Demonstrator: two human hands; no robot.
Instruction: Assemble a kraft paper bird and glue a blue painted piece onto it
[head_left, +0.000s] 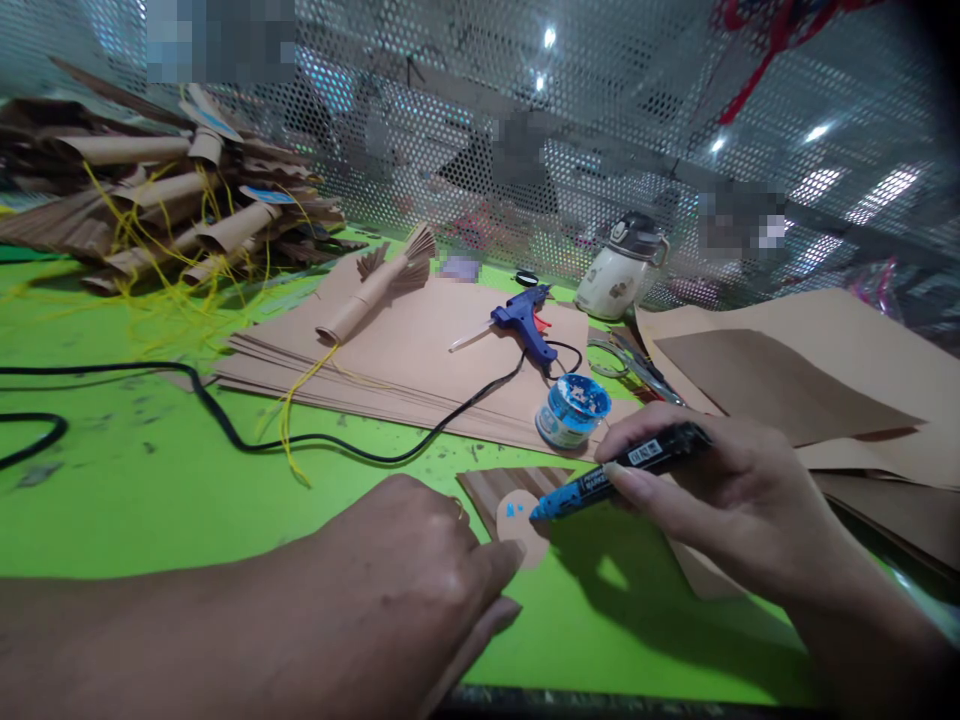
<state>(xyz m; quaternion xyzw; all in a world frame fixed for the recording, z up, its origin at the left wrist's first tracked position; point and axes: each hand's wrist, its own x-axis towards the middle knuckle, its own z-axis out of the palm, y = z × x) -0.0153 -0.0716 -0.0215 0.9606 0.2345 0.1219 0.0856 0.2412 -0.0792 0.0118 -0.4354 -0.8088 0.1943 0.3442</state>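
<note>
My right hand point(720, 490) is closed around a blue permanent marker point(585, 490) with a black grip end. Its blue tip touches, or is just above, a small rounded brown paper cutout point(516, 535) with a few blue marks on it. My left hand point(442, 560) is closed, knuckles up, with a fingertip pressed on the cutout's edge; its other fingers are partly hidden. Behind the cutout lies a pleated piece of brown paper point(495, 490). A small open jar point(571, 415) smeared with blue paint stands beyond the marker.
A blue glue gun point(525, 320) rests on stacked brown paper sheets point(450, 370), its black cord point(360, 445) crossing leftward. Near it are a rolled paper tube point(360, 300), scissors point(649, 370) and a white bottle point(622, 270). Paper pieces with yellow strings point(172, 200) are piled at left.
</note>
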